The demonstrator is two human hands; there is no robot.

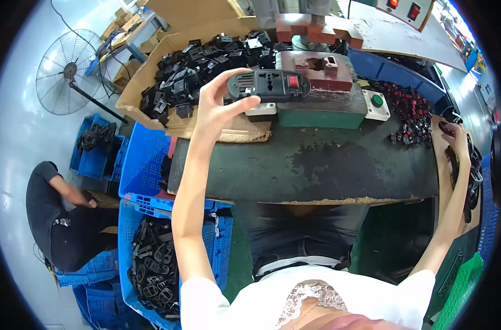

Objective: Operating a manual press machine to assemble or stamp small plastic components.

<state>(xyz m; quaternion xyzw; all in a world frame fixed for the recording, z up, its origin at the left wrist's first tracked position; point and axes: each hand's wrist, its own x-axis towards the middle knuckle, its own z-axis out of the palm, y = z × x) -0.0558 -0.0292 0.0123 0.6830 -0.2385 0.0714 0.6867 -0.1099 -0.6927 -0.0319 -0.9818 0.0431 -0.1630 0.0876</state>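
My left hand [216, 104] pinches the left end of a black power strip housing [269, 86] with a red rocker switch and socket slots. It is held up in front of the press's reddish-brown fixture block [322, 71]. Far to the right, my right hand [456, 140] reaches over a cardboard box [441, 159] of black plastic parts [471, 181]. Its fingers are curled around something dark, too small to make out.
A press head [316, 27] hangs above the fixture, with a green button box [377, 104] beside it. Black parts [201, 63] fill a carton at the back left; small red and black switches [410, 113] lie right. A blue crate [130, 264] holds black housings. Another person [69, 220] bends at left.
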